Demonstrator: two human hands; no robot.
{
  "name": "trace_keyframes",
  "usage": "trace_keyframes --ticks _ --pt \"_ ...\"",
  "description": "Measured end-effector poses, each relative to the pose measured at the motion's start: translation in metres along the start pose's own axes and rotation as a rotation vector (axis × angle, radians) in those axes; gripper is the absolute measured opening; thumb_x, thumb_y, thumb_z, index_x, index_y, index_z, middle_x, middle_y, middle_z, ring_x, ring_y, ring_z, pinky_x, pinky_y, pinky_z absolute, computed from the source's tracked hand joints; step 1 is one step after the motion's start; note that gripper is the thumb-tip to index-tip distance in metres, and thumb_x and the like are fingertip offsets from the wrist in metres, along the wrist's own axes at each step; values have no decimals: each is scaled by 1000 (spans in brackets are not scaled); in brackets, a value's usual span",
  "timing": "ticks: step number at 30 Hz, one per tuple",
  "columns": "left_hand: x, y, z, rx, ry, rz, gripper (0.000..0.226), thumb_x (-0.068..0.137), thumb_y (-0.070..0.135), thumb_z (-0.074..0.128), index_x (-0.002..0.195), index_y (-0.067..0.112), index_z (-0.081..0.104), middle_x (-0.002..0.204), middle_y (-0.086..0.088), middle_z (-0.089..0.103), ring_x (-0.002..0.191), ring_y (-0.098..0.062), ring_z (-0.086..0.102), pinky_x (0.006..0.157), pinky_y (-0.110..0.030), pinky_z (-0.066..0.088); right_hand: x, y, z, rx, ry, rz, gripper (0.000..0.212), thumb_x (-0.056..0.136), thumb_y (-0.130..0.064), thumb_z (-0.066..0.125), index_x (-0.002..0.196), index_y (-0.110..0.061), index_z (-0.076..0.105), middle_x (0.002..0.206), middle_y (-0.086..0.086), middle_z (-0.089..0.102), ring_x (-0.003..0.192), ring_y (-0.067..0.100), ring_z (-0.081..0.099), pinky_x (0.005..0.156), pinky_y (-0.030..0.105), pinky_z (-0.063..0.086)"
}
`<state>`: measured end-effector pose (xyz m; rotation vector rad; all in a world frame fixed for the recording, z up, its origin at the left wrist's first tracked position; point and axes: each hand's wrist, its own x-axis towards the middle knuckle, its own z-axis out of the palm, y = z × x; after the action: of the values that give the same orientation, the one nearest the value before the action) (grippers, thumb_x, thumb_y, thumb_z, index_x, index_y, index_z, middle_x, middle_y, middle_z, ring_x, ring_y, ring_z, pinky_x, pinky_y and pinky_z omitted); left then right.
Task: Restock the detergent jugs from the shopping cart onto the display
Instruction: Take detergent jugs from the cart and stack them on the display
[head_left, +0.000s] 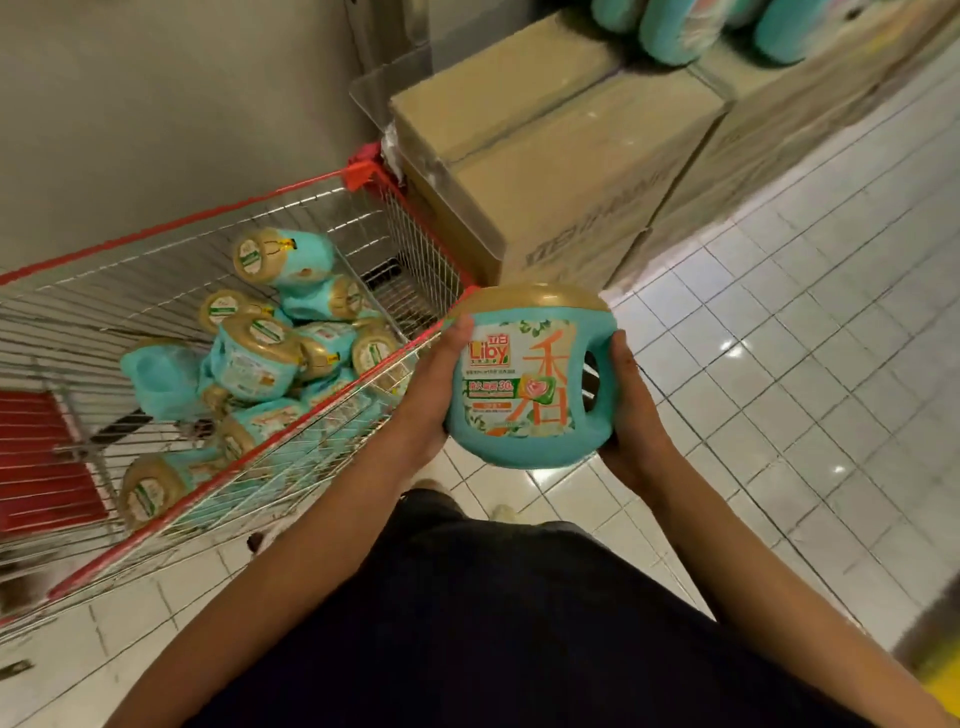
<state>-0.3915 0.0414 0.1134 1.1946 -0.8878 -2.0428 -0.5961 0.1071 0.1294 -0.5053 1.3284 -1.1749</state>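
Since it is likely full, the jug (524, 379) should feel heavy, stiff and slick, and is best cradled under the base or hooked by its side handle. It is held upright just beside the cart (208, 215) rim, with the left grip (441, 382) and right grip (634, 410) clasping its sides. More jugs (260, 353) lie in the cart.

On my feed the ground is glossy white tiled floor (779, 364) with dark grout lines, and a plain grey wall (156, 104) runs along the left. Stacked brown cardboard boxes (545, 171) sit against it, taped shut (the print on the side is too blurry to read). A clear plastic panel (379, 88) stands just behind them. Dark clothing (493, 623) fills the bottom, pale shoe tips (503, 512) poking out.
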Motion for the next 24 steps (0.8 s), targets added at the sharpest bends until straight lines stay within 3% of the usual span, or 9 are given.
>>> trace_keyframes --ticks 4,8,13,17,21,24 --pt "17 -10 52 34 -38 -38 77 91 70 63 144 15 62 134 -16 72 124 -36 70 107 -62 53 -11 -8 -50 22 70 -5 48 107 -56 31 128 -33 68 131 3 71 126 33 67 108 69 49" --pt "46 -12 98 95 -82 -88 75 93 62 54 148 12 58 137 -16 70 126 -36 68 109 -61 52 -11 -18 -91 57 156 1 47 109 -57 32 120 -38 73 126 2 73 124 35 68 108 72 47" --pt "95 -7 154 149 -161 -110 78 92 67 56 149 13 57 137 -15 70 127 -34 68 110 -59 52 11 -39 -147 79 233 4 58 107 -59 34 142 -20 57 130 5 70 128 37 65 109 69 47" --pt "150 -3 190 178 -177 -97 69 96 63 53 147 17 59 135 -10 73 124 -30 70 104 -54 58 47 -67 -188 91 260 9 59 106 -60 35 143 -18 55 131 8 69 130 41 63 110 69 47" --pt "200 11 227 184 -236 -99 87 86 78 64 146 16 59 134 -12 72 123 -32 71 93 -46 63 85 -105 -222 86 293 25 65 103 -59 35 146 -14 54 145 20 60 133 42 60 111 70 45" --pt "234 21 254 180 -267 -94 92 81 81 66 146 17 60 135 -12 72 124 -32 70 90 -44 63 110 -127 -248 104 305 25 61 106 -58 33 145 -15 54 144 18 61 132 40 62 111 68 47"
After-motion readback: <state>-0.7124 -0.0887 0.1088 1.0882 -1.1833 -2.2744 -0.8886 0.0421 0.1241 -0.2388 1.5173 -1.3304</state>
